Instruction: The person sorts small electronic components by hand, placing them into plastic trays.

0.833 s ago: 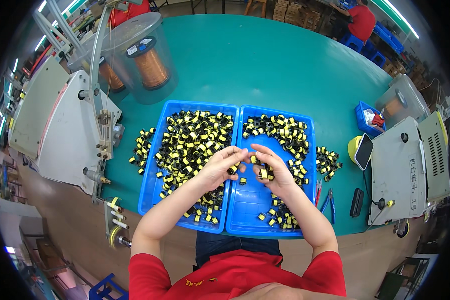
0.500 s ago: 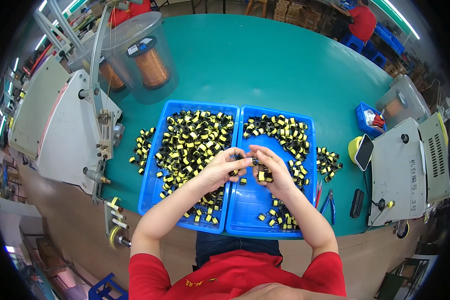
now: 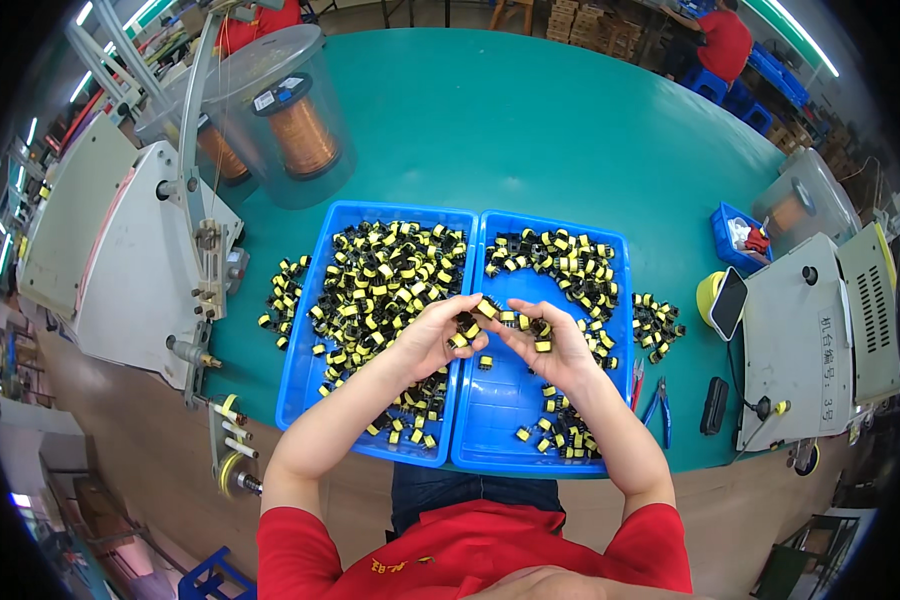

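Two blue trays lie side by side on the green table. The left tray (image 3: pixel 310 360) is crowded with small black-and-yellow coil parts; the right tray (image 3: pixel 500 420) holds fewer, with bare blue floor near me. My left hand (image 3: pixel 440 335) and my right hand (image 3: pixel 550 345) meet over the seam between the trays. My left fingers are closed on several of the small parts (image 3: pixel 465 330). My right fingers pinch a part (image 3: pixel 490 308) at the tips and cradle a few more.
Loose parts (image 3: pixel 285 295) lie left of the trays, and another small pile (image 3: pixel 655 322) right. A white winding machine (image 3: pixel 130 260) and covered copper wire spools (image 3: pixel 305 135) stand left. Blue-handled pliers (image 3: pixel 660 405), a yellow tape roll (image 3: pixel 708 295) and a grey machine (image 3: pixel 820 330) are right.
My hands stayed together over the tray seam; the fingers shifted slightly as they handle the small parts.
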Demonstrator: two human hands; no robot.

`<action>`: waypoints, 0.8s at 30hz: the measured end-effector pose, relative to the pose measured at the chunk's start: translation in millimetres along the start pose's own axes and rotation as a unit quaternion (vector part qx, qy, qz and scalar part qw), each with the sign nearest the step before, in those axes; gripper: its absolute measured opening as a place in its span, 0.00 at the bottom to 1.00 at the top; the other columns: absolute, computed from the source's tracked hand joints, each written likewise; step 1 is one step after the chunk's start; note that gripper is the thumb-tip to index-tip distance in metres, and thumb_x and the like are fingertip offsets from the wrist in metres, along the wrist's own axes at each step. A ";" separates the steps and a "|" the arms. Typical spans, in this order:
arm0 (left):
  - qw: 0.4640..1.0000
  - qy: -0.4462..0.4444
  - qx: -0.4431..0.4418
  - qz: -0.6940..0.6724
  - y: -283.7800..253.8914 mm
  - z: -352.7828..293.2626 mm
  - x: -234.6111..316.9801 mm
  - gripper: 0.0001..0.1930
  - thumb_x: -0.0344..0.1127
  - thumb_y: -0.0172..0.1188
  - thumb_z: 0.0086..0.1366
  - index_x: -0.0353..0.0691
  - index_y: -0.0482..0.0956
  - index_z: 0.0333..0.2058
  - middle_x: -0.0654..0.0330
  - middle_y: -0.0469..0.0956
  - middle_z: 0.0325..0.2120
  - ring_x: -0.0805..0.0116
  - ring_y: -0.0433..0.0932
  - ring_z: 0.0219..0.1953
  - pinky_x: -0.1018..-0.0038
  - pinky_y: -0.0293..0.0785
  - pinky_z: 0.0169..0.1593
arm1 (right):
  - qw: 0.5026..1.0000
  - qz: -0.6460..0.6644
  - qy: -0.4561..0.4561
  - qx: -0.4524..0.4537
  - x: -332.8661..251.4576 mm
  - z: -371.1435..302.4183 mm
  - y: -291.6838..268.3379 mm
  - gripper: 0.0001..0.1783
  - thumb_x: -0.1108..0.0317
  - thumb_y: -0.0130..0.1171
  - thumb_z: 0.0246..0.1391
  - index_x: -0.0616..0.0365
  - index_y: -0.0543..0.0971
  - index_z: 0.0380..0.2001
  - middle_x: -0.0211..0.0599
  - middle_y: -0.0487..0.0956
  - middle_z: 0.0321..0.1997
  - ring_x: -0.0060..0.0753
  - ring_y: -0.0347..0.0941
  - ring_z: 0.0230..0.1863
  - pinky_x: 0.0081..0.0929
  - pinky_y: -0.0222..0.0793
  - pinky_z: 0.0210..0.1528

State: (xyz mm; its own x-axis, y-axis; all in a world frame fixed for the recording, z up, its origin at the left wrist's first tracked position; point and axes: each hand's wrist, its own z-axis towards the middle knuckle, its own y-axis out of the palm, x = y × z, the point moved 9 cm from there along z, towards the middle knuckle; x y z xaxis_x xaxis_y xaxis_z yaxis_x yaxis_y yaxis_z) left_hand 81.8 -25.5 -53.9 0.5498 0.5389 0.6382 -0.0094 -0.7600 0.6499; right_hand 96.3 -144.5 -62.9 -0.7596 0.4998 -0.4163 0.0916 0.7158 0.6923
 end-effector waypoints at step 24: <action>0.960 0.096 0.017 0.262 23.4 -11.6 16.3 0.17 0.35 0.63 0.57 0.38 0.73 0.44 0.66 0.73 0.29 0.85 0.66 0.24 0.87 0.56 0.20 | 0.956 -0.267 -0.117 -0.037 -10.1 -12.6 21.8 0.22 0.54 0.47 0.60 0.56 0.69 0.51 0.33 0.73 0.25 0.16 0.62 0.15 0.14 0.52 0.13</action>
State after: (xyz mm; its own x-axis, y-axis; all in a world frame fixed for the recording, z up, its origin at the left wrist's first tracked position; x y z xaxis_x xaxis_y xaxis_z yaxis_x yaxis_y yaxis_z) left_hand 80.8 -30.4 -23.5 0.3117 0.1336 0.9407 -0.2143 -0.9547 0.2066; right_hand 97.8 -140.1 -36.1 -0.5193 0.1749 -0.8365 -0.3213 0.8671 0.3807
